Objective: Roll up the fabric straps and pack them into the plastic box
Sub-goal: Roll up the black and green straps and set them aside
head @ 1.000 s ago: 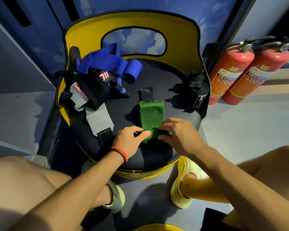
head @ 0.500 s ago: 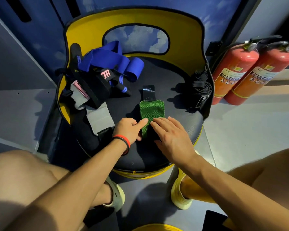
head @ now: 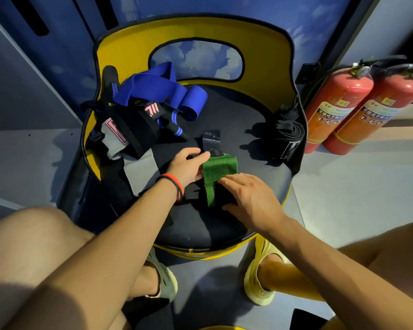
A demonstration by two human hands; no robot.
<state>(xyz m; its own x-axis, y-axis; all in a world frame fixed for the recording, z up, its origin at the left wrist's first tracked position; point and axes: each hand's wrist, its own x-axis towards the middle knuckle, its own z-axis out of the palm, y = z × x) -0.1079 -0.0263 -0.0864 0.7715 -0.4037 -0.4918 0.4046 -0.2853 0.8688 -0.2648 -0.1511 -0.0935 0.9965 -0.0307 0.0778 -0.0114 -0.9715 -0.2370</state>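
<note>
A green fabric strap (head: 218,171) with a black end tab lies on the dark seat of a yellow chair (head: 246,210). My left hand (head: 188,166) touches the strap's left edge with its fingers stretched toward the black tab. Flat on the strap's near right part lies my right hand (head: 248,196), its fingers straight. A pile of blue, black and grey straps (head: 141,115) sits at the seat's back left. A rolled black strap (head: 289,132) stands at the seat's right edge. No plastic box is visible.
Two red fire extinguishers (head: 358,103) stand on the floor right of the chair. The chair's yellow backrest (head: 196,29) rises behind the seat. My knees and yellow sandals (head: 258,275) are in front of the chair.
The green strap's rolled near end has come undone and a narrow length now lies toward me. My left hand slid farther along its left edge; my right hand flattened on it.
</note>
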